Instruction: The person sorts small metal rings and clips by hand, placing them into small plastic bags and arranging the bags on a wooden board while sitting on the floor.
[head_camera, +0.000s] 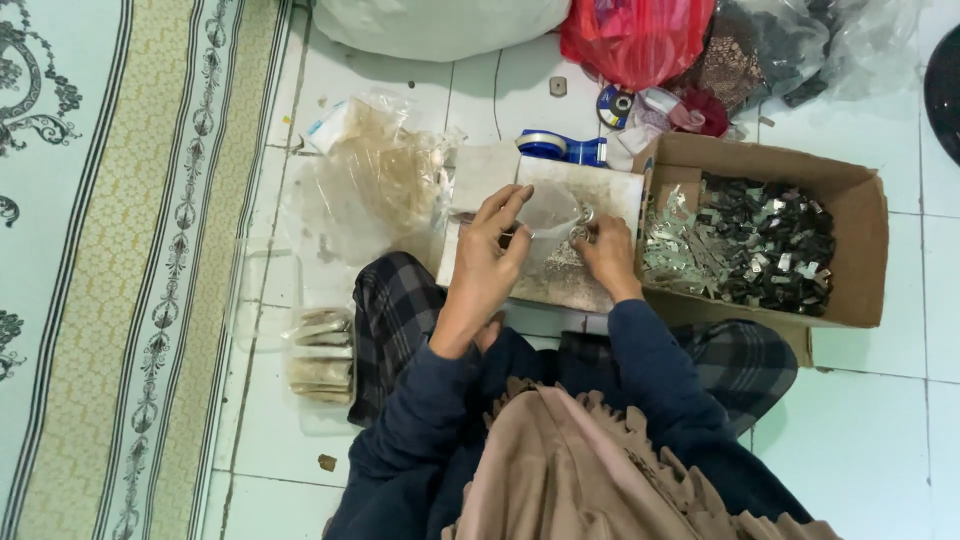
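Fingers of the left hand and right hand pinch a small clear plastic bag at frame centre, above a stained white board, beside a cardboard box of dark and silvery pieces at right.

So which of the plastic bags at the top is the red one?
The red bag, in the middle of the top edge, between the white sack and the clear bag of dark pieces.

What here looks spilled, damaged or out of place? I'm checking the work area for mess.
Small scraps lie loose on the tiled floor by the person's knee. The cardboard box is worn, its flaps bent out, but the small pieces stay inside. Nothing looks spilled around either hand.
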